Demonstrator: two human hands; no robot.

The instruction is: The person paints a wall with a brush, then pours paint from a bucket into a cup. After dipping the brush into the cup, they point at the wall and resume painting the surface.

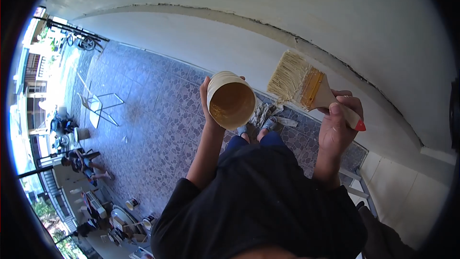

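My left hand (pixel 206 97) is wrapped round a cream-coloured paint container (pixel 224 80), tilted so that its open mouth and yellowish-brown inside face me. Higher up on the right, my right hand (pixel 338 125) grips the handle of a wide paintbrush (pixel 314 88). Pale paint coats its bristles, which point up and left toward the wall. The handle ends in a red tip. Brush and container are apart, with the brush to the right of the container.
A pale wall (pixel 201 29) with a cracked ledge runs along the far side. Rags (pixel 262 113) lie by my feet on the patterned tile floor (pixel 158 100). To the left are a metal-framed chair (pixel 98 108), a seated person (pixel 86 163) and clutter with paint cans (pixel 132 204).
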